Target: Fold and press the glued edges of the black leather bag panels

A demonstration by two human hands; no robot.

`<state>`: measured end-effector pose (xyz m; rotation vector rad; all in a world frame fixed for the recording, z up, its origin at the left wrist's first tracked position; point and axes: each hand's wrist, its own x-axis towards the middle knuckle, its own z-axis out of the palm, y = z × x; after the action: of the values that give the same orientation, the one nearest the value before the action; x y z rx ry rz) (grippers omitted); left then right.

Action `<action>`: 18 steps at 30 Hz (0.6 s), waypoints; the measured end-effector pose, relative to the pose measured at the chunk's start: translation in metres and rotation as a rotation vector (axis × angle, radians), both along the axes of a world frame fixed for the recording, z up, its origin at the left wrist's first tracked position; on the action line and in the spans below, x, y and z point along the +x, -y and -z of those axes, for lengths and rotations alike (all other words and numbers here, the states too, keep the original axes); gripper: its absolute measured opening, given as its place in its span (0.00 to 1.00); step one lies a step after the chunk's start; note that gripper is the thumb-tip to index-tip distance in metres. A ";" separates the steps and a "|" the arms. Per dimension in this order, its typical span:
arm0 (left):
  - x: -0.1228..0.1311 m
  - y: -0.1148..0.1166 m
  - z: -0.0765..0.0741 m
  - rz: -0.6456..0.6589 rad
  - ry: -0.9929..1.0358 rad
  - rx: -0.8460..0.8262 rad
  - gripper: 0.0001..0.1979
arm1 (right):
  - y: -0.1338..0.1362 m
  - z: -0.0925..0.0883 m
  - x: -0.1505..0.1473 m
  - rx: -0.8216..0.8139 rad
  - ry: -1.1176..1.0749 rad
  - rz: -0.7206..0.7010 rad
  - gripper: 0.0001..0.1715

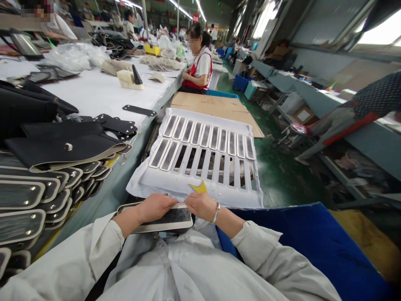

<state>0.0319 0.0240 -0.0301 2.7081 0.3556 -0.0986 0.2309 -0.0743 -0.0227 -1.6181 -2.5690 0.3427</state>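
At my lap is a long dark panel [176, 216] with a cream border, seemingly part of a black leather piece. My left hand [157, 207] is closed on its upper edge, fingers pinched near the middle. My right hand [201, 205] pinches the same edge at its right end, the fingertips of both hands close together. A yellow curved-edge piece [199, 187] shows just above my right hand; whether the hand holds it I cannot tell. Beyond lies a white slotted sheet [175, 184] bearing several dark strips [196, 133] with cream borders, in its back row and front left.
Stacked panels with metal studs [19, 194] and a folded black leather piece [72, 144] lie on the left table. A cardboard sheet [209, 102] lies behind the slotted sheet. A blue bin [300, 242] stands at right. A person in a red apron [200, 69] sits ahead.
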 end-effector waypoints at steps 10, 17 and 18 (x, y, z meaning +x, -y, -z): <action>-0.002 0.016 0.010 0.083 -0.014 0.175 0.19 | -0.012 -0.018 -0.009 -0.153 0.049 0.107 0.20; -0.004 0.013 0.011 0.077 0.010 0.182 0.18 | -0.062 -0.016 0.001 -0.562 -0.095 0.093 0.11; -0.004 0.012 0.011 0.078 0.019 0.174 0.18 | -0.067 -0.013 0.003 -0.600 -0.106 0.081 0.10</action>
<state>0.0280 0.0117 -0.0410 2.8931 0.2635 -0.0673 0.2334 -0.0069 -0.0093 -1.7886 -2.4431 1.2502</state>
